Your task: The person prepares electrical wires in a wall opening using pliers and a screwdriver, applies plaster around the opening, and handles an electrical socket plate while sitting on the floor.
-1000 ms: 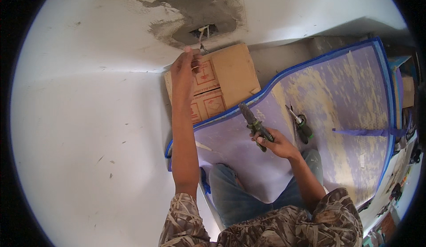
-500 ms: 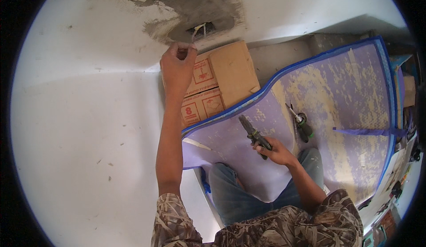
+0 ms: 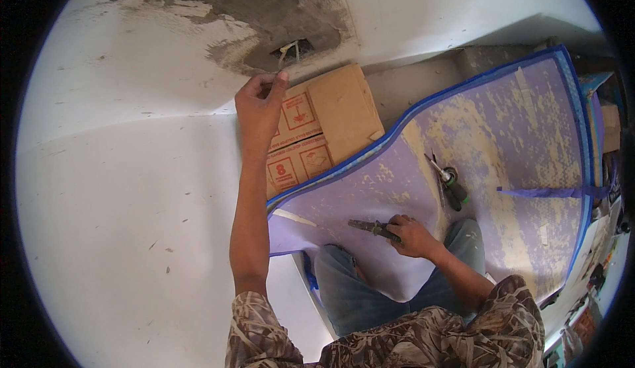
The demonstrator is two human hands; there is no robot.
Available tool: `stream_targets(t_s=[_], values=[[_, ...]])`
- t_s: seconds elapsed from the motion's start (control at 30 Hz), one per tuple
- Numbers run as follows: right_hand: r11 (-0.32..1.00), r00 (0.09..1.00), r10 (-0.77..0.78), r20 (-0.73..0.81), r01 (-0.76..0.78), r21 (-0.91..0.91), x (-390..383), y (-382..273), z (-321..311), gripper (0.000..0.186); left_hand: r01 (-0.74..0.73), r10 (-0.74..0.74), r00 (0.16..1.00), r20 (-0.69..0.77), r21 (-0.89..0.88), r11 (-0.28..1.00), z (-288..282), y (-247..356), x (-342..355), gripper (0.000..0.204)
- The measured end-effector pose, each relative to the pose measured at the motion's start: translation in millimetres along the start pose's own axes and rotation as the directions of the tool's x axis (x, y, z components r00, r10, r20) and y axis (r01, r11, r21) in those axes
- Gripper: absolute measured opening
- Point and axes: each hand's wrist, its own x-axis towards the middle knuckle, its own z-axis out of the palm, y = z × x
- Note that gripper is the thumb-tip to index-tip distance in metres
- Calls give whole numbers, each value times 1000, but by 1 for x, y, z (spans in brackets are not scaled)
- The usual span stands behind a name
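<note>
Pale thin wire, one of at least two strands, hangs out of a dark ragged hole in the rough grey cement patch on the white wall, just above a brown cardboard box w/ red print. Hands are well apart. L hand is up at the wall, thumb & fingertips pinched together on the wire's lower end. R hand is wrapped round the handles of black-and-green metal pliers, nose pointing left, over a worn purple sheet w/ blue edging; can't tell if the jaws are parted. A screwdriver-like tool w/ black-and-green handle lies on the sheet, to the right of the R hand.

To hold the wire well: a light pinch close to the end, strand straightened but w/ some slack, prob. best; a hard tug could scrape it on the hole's rough rim. Keep the strands from touching & treat them as live unless checked, as pics don't show whether power's off. Pliers are best gripped far back on the handles, fingers clear of the nose, wrist loose, L forearm steady.
</note>
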Motion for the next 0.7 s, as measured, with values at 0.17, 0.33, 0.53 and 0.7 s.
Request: stream_targets(t_s=[0.17, 0.33, 0.53, 0.7], values=[[999, 999, 34, 26, -33, -41, -15, 3, 21, 30, -5, 2, 996, -88, -32, 999, 2, 2, -5, 31], [988, 999, 2, 52, 7, -153, -17, 2, 30, 35, -33, 26, 993, -111, -69, 997, 2, -3, 1, 21], [975, 990, 38, 135, -7, -222, -17, -4, 35, 38, 225, -248, 968, 39, -570, 790, 5, -22, 8, 14], [970, 989, 61, 132, -27, -243, -20, -4, 40, 40, 343, -339, 920, 196, -819, 459, 12, -28, 9, 12]])
